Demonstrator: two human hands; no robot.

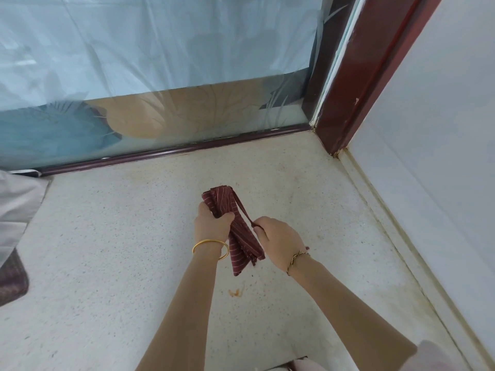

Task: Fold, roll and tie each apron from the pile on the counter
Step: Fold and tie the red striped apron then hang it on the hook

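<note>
While the folded maroon striped apron [235, 231] is gripped at counter [107, 250] centre by the left hand [213, 223], its strap [242, 207], pinched at three o'clock by the right hand [278, 242], could be loosened if tension is lost.

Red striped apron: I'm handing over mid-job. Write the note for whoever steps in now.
Left hand: grips the apron around its middle, over the counter.
Right hand: pinches the strap, which runs taut from the bundle's far end.
Done: the apron is folded into a narrow bundle.
Left: wrap the strap round and knot it; no knot shows yet.
Next: a grey cloth and a dark striped cloth lie at the counter's left edge, probably the pile. Both are cut off by the frame, so I cannot count them.
</note>
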